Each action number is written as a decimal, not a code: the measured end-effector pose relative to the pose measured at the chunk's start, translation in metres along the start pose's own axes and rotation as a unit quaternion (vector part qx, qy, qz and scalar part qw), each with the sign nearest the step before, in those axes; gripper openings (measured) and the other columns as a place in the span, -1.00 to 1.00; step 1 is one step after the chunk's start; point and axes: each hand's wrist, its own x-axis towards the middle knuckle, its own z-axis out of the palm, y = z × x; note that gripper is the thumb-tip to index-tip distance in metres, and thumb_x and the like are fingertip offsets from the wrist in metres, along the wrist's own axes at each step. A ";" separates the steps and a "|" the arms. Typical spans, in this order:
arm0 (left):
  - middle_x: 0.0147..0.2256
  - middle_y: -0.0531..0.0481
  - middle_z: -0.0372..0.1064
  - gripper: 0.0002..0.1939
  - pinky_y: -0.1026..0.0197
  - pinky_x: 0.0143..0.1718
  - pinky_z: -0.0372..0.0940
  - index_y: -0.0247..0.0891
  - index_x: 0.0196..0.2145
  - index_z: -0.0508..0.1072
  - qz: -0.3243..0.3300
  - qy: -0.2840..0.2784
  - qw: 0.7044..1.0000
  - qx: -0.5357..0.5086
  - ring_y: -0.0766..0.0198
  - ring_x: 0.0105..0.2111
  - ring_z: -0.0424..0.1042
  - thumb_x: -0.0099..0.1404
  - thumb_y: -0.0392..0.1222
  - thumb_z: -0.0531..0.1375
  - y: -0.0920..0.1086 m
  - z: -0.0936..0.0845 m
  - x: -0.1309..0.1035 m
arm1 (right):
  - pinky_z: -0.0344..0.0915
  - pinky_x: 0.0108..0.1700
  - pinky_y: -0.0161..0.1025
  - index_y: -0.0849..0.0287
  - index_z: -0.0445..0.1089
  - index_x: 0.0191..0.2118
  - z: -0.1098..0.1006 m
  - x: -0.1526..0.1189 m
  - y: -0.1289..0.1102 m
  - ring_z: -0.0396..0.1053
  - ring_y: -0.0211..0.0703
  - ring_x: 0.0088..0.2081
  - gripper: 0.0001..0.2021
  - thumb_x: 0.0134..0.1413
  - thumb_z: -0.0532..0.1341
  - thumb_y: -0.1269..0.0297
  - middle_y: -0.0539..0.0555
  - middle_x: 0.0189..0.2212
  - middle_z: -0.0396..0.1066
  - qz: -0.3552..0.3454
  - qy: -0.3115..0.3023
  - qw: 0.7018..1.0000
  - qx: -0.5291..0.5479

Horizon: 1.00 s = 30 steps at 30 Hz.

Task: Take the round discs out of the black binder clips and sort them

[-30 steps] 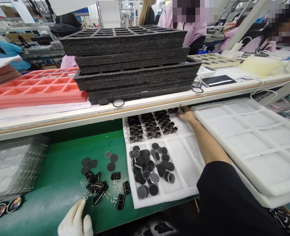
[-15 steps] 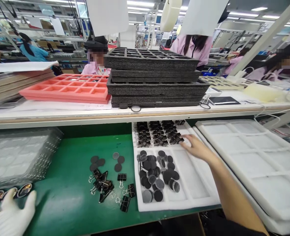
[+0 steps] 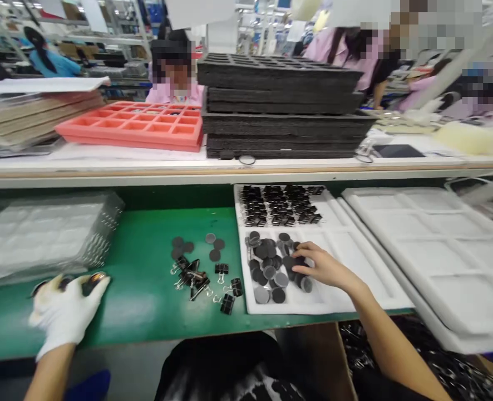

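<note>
My left hand (image 3: 69, 306), in a white glove, has its fingers bent around several round glass lenses (image 3: 94, 282) with dark rims and amber glints, low over the green mat (image 3: 142, 306). My bare right hand (image 3: 325, 268) is above the white tray, thumb and fingers apart, fingertips at a heap of dark round discs (image 3: 269, 273). Whether they touch a disc I cannot tell. Behind the discs, rows of black binder clips (image 3: 276, 206) lie in the tray's back section. Loose binder clips (image 3: 194, 278) and a few discs (image 3: 182, 247) rest on the mat between my hands.
Clear plastic trays (image 3: 46, 234) are stacked at the left. Another white foam tray (image 3: 442, 253) lies at the right. The shelf (image 3: 154, 174) ahead bears a red foam tray (image 3: 133, 139) and stacked black foam trays (image 3: 286, 128). Co-workers sit or stand beyond it.
My right hand has come back from the clip rows to the heap of discs. My left hand has moved right across the mat along with the lenses. The camera view has shifted.
</note>
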 end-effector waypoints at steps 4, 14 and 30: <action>0.19 -0.31 0.42 -0.47 -0.18 0.18 0.25 -0.28 -0.19 0.63 0.100 -0.047 0.994 0.029 -0.18 0.22 0.35 0.40 0.29 0.19 0.058 -0.018 -0.017 | 0.39 0.20 0.37 0.01 0.61 -0.14 0.012 0.002 0.014 0.46 0.42 0.14 -0.63 0.07 0.29 -0.10 0.31 0.09 0.45 -0.007 0.054 0.998 -0.021; 0.30 -0.39 0.31 -0.17 -0.06 0.20 0.24 -0.34 0.39 0.24 0.091 -0.193 0.976 -0.046 -0.15 0.22 0.36 0.34 0.17 0.29 0.119 0.007 -0.016 | 0.45 -0.13 0.60 -0.47 0.53 -0.18 0.027 0.007 0.016 0.54 0.59 -0.02 -0.72 -0.04 0.26 -0.25 0.07 -0.08 0.61 -0.038 0.101 0.994 0.014; -0.07 -0.18 0.56 -0.49 0.05 0.01 0.32 -0.27 0.00 0.54 0.311 -0.204 0.924 -0.088 0.01 -0.08 0.55 0.28 0.18 0.31 0.212 -0.031 0.035 | 0.60 -0.14 0.04 -0.01 0.56 -0.20 0.029 0.034 -0.141 0.62 0.06 -0.28 -0.58 0.18 0.34 -0.28 0.08 -0.34 0.61 -0.032 0.044 0.907 0.418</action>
